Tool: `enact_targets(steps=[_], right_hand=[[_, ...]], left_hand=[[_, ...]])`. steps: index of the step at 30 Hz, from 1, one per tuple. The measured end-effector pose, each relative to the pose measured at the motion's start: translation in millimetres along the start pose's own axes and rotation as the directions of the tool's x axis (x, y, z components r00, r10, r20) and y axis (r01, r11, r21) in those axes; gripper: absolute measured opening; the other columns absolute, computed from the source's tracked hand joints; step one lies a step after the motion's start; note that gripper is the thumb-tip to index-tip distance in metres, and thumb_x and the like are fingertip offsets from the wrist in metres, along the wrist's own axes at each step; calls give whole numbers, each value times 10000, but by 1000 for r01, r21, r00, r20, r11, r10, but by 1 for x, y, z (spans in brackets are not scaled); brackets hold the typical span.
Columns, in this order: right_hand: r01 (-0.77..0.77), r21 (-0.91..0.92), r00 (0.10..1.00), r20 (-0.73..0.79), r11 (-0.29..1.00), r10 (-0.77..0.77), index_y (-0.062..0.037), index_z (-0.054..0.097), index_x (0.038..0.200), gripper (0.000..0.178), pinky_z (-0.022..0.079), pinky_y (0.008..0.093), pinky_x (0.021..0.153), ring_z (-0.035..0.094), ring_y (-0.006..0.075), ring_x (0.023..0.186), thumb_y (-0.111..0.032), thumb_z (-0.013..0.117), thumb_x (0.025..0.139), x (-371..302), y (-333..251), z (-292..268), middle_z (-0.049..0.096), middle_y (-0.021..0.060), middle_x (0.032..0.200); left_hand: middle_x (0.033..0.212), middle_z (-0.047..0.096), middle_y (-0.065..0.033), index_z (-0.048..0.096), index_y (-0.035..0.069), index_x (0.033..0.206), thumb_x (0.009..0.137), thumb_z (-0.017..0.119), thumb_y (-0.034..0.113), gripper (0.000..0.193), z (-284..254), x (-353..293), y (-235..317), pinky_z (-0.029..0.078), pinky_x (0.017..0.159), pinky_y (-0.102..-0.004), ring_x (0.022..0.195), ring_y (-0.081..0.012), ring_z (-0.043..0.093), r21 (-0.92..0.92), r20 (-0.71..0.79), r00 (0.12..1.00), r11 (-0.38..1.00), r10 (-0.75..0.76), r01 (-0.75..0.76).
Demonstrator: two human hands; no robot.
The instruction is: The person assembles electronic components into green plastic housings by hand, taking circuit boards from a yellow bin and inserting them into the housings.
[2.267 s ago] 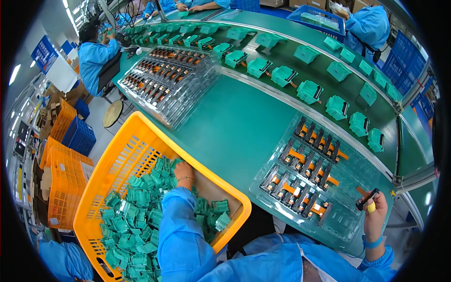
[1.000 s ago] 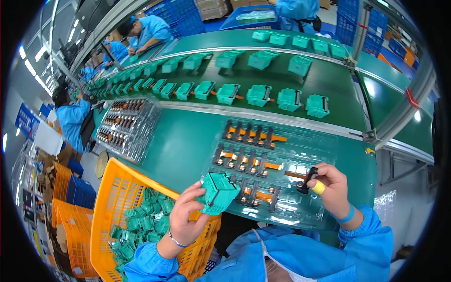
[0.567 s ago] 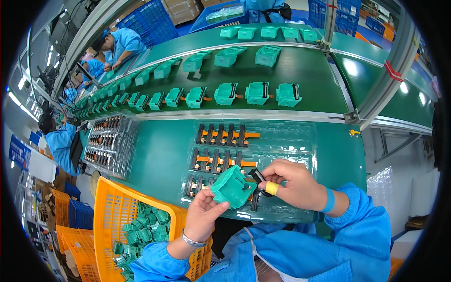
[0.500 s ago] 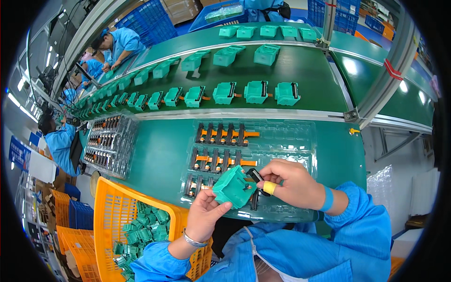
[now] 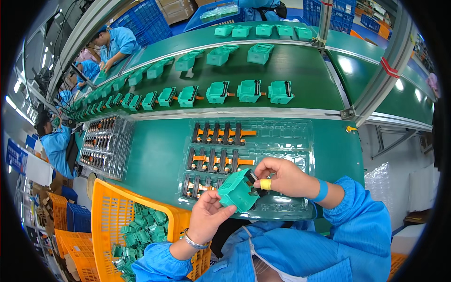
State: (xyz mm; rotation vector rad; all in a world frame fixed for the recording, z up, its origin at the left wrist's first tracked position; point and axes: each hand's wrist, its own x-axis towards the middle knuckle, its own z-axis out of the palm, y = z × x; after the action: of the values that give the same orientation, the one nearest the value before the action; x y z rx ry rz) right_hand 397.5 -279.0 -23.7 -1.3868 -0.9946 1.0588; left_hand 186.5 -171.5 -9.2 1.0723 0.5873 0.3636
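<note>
My left hand (image 5: pixel 207 217) is closed on a green plastic housing (image 5: pixel 236 191), thumb across its near side, and holds it tilted above the front of a clear tray. At the housing's right edge, my right hand (image 5: pixel 287 178) pinches a narrow black part (image 5: pixel 252 177), a yellow wrap around one finger. The part touches or sits very close to the housing's edge; the fingers partly hide the contact. Beneath, the clear plastic tray (image 5: pixel 282 129) carries rows of black strip-shaped parts (image 5: pixel 217 134) with orange flat cables.
A yellow crate (image 5: pixel 112 197) of green housings (image 5: pixel 145 230) stands at my left. Stacked clear trays (image 5: pixel 105 145) sit on the table's left. Beyond the metal rail (image 5: pixel 225 113), a green conveyor (image 5: pixel 305 84) bears rows of housings. A metal post (image 5: pixel 385 70) rises at right; co-workers sit far left.
My right hand has brought the black part in closer against the housing's right edge. The left hand has tilted the housing and shifted it slightly right. The view has moved a little.
</note>
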Motion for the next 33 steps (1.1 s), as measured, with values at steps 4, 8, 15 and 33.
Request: enact_targets(steps=[4,8,15,33], right_hand=[[20,89,1000,16,996,-21,-13,575,945,178,469,263,630,587,96,718,-94,659,811,-7,-3,3,625,40,768],[-46,39,997,65,998,44,-10,562,903,177,458,256,602,564,86,686,-91,676,795,-9,-4,-3,603,38,736],[-74,58,997,42,996,71,-10,543,837,173,434,241,555,523,65,637,-78,690,777,-17,0,-11,570,23,695],[-272,-39,567,-814,961,128,27,548,817,117,502,289,416,527,159,515,-16,646,770,63,53,-268,532,69,690]], left_hand=[[1070,549,-80,470,18,1013,755,652,-98,337,9,-2,2,479,877,-323,1019,-169,551,-3,13,1000,1000,1,-1],[1045,564,-77,475,22,1014,728,667,-112,370,15,-3,1,487,853,-317,985,-169,572,26,-2,999,999,35,-35],[1057,556,-73,475,26,1022,730,663,-114,374,24,2,1,486,862,-320,989,-164,570,35,72,997,999,24,-26],[1078,583,-129,460,34,1131,810,596,-37,355,7,15,16,522,841,-381,994,-228,592,73,-166,969,983,181,-171]])
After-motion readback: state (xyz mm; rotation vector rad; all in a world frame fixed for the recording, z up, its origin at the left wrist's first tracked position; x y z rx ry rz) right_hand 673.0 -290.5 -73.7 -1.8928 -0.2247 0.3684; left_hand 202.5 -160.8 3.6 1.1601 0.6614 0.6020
